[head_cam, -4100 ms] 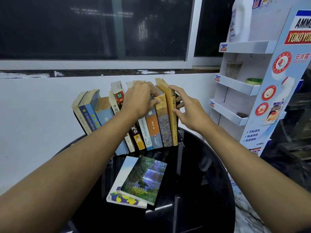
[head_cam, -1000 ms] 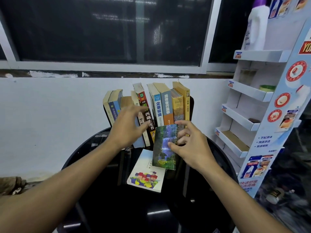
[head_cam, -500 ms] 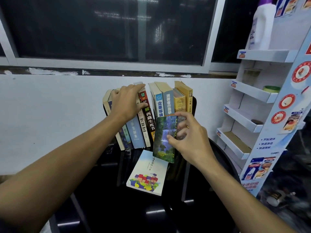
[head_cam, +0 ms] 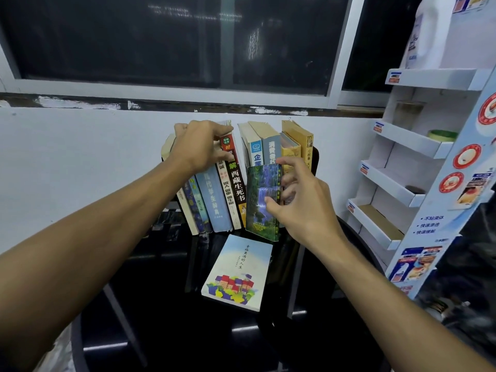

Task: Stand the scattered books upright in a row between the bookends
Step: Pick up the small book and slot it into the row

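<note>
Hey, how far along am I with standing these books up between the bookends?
Done: most standing books form a row at the wall. In hand: right hand holds the waterfall book upright before the row while left hand grips their tops. Left: the house-cover book lies flat on the black table.

Window (head_cam: pixel 161 41): dark panes in a white frame, far.
Wall (head_cam: pixel 80 162): white, below the window.
Counter (head_cam: pixel 188 331): glossy black, round, near.
Display rack (head_cam: pixel 429 79): white cardboard tiers, right.
Bottle (head_cam: pixel 426 36): white, on the rack's top tier.
Roll (head_cam: pixel 442 135): green, on the second tier, near a clear jar (head_cam: pixel 408 112).
</note>
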